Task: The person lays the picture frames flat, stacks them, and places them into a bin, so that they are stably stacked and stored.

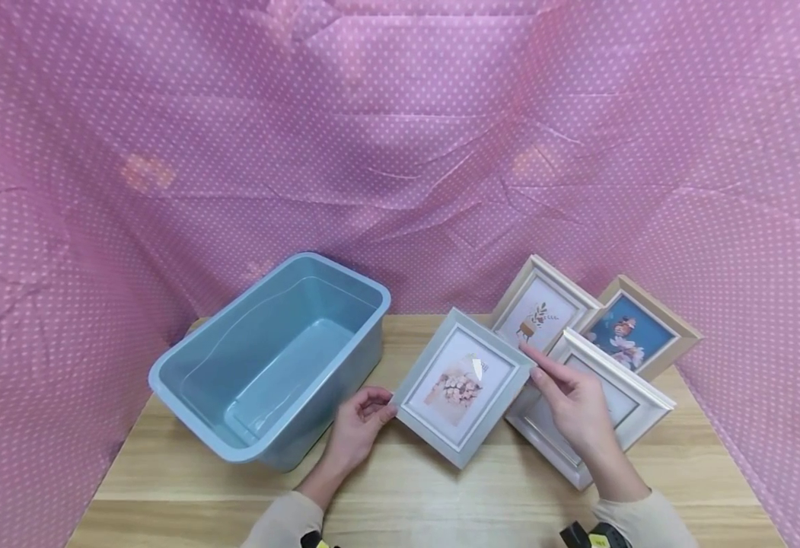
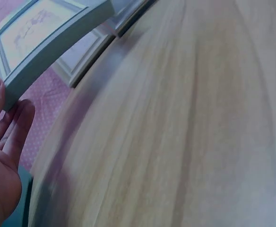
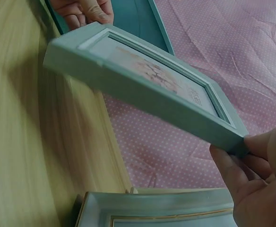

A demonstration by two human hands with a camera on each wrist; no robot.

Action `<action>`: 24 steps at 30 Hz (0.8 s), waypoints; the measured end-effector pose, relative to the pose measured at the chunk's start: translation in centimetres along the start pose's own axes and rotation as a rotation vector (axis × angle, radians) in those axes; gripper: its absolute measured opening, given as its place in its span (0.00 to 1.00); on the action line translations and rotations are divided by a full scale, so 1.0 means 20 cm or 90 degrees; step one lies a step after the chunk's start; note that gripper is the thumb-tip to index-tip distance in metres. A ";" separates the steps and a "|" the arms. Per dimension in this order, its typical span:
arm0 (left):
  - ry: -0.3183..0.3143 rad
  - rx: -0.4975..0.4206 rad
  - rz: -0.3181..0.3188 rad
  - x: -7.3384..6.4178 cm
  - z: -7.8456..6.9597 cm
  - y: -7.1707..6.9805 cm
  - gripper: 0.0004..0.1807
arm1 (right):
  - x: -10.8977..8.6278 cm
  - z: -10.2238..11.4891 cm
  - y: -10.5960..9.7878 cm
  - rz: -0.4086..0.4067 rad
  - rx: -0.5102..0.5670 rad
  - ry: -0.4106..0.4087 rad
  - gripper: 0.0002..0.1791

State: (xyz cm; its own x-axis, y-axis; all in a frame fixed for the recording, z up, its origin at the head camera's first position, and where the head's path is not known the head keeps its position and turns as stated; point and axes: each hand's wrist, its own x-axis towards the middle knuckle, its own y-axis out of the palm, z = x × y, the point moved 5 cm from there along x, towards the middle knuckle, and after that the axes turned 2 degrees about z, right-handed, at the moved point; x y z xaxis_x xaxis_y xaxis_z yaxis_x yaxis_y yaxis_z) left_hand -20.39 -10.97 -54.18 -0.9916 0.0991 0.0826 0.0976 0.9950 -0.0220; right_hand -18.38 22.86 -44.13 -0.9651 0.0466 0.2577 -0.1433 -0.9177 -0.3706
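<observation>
1. Head view: A person's L hand point(image 1: 355, 428) and R hand point(image 1: 578, 411) pinched opp. corners of a gray-green frame point(image 1: 464, 384), held over the mid. of the counter point(image 1: 441, 506). The frame lay R of the L hand and L of the R hand, its long axis slanting from far R to near L, approx. in line w/ that of the blue bin point(image 1: 338, 377). The bin stood to the L; the L hand, btwn bin and frame, was nearer it. Count: 4 frames total (1 held; the plant-print frame point(image 1: 539, 316), blue-print frame point(image 1: 629, 335) and white frame point(image 1: 626, 383) grouped at R), 1 bin, 2 hands.

2. L wrist view: The L hand's thumb pressed the front of its corner, fingers behind. Parts of 2 other frames showed beyond, plus a sliver of the bin.

3. R wrist view: The R hand clamped its corner btwn thumb and fingers; the frame appeared lifted off the counter. 1 pale frame showed below, partly cut off; the L hand gripped the far end, bin behind it.
</observation>
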 end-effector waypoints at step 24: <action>-0.052 0.000 -0.226 -0.04 -0.03 -0.01 0.11 | -0.13 -0.13 0.04 -0.010 0.042 0.056 0.18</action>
State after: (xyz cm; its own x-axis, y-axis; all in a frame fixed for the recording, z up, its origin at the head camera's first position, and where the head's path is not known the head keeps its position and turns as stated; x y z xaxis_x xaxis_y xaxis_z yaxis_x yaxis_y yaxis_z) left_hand -19.64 -11.22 -53.56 -0.9671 -0.2543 0.0050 -0.2543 0.9671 -0.0069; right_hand -16.64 22.97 -47.39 -0.9786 0.0936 0.1830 -0.1473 -0.9404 -0.3066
